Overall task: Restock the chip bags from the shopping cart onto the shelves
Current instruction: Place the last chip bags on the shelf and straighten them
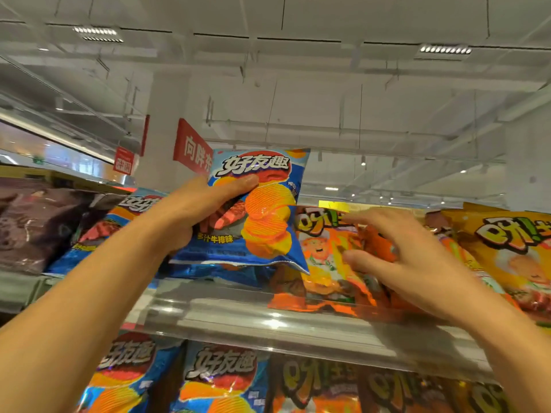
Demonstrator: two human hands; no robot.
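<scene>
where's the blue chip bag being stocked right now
In the head view, centre-left: the blue chip bag is gripped by the left hand above the top shelf edge, beside the orange chip bag.

Top shelf [268,320] fronted by a clear plastic lip. Standing on it, left to right: dark brownish bags [35,228], a blue chip bag [113,222], an orange bag with a cartoon chef [325,263], a yellow-orange bag [512,251]. Below the lip, more blue bags [220,380] and orange bags [313,386].
</scene>
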